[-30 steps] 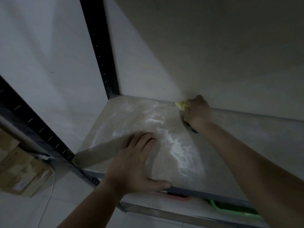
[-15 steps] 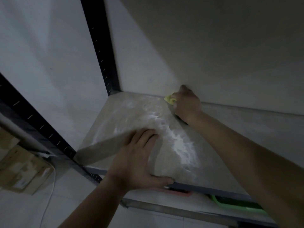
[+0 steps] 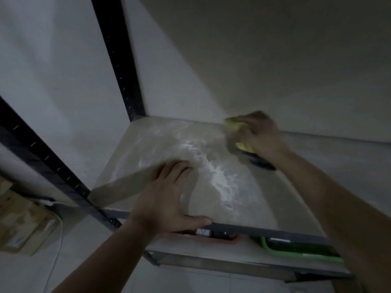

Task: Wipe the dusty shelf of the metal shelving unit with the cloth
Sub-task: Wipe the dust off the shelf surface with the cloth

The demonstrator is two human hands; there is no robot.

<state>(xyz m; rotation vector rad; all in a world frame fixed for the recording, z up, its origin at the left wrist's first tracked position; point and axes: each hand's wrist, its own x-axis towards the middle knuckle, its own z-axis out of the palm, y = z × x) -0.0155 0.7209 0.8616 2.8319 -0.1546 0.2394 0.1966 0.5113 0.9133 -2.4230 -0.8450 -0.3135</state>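
Shelf: pale top board (image 3: 249, 199) of the metal shelving unit, with a black slotted upright (image 3: 118, 60) at its far-left corner.
Dust: a white streak (image 3: 211, 172) runs from far left toward near centre, between the two hands.
Cloth: the yellow cloth (image 3: 232, 123) is bunched at the far edge of the shelf, just beside the back wall.
Right hand: the right hand (image 3: 262, 136) has its fingers curled round the cloth. Blur hides how each finger lies.
Left hand: the left hand (image 3: 167, 199) lies flat on the near part of the shelf, bracing. Its fingers are straight and close together, and the thumb is splayed along the front lip.
Step, judged: the far strip is being wiped; the thick streak looks untouched.
Doing it well: flatten the cloth for wider contact. Pull overlapping strokes from the wall toward one spot and gather the powder into the cloth instead of scattering it. Lift the bracing hand to wipe beneath it.
Risk: dust pushed over the near lip would land on the red tray (image 3: 222, 241) and green tray (image 3: 296, 252) below.
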